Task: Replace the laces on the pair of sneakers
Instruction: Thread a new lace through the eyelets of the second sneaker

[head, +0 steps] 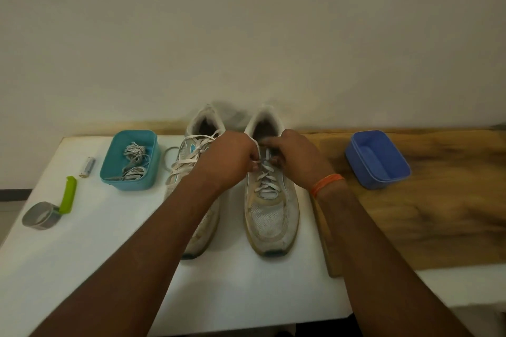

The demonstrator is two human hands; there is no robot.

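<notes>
Two worn white sneakers stand side by side on the white table, toes toward me. The left sneaker (191, 164) carries a white lace, and my left forearm hides much of it. Both hands work at the top eyelets of the right sneaker (271, 210). My left hand (227, 161) pinches the white lace (264, 180) near the tongue, and my right hand (297, 159) pinches the other end of that lace. A teal box (109, 172) to the left holds a heap of grey laces (134, 161).
A blue box (367, 175) with nothing in it sits on the wooden board (438, 213) at the right. On the white table (82, 254) at the left lie a small battery (87, 167), a green clip (68, 194), a roll of grey tape (41, 216) and a rubber band (171, 154).
</notes>
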